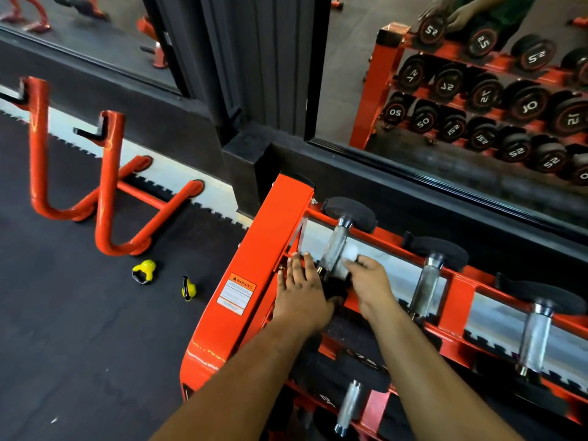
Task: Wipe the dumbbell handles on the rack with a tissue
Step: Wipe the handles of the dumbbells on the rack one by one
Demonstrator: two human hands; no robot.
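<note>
We saw the right hand (pixel 369 283) pinch a white tissue (pixel 348 259) against the knurled handle (pixel 332 249) of the first dumbbell, which lay at the left end of the orange rack's (pixel 254 249) top shelf. The left hand (pixel 300 292) had a wide grip, its fingers straight and resting on that dumbbell's near head by the rack's end post. Two yellow kettlebells (pixel 144 271) sat on the dark floor beside the rack, and a mirror (pixel 477 90) behind reflected more dumbbells.
</note>
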